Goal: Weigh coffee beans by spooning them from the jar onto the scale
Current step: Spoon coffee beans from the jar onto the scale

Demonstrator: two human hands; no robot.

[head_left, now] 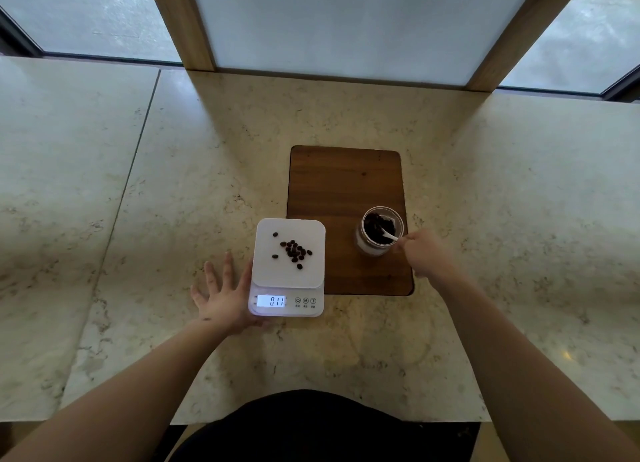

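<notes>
A white digital scale (266,274) stands on the stone counter, its lit display reading 0.11. Several dark coffee beans (293,250) lie scattered on its platform. To its right a glass jar (380,234) of beans stands on a wooden board (343,184). My right hand (426,253) is shut on the handle of a white spoon (389,235), whose bowl is down among the beans in the jar. My left hand (221,295) lies flat on the counter with fingers spread, its edge against the scale's left side.
The marble counter (173,184) extends wide to both sides, with a seam on the left. A white panel framed in wood (194,28) rises at the back edge, with windows beside it.
</notes>
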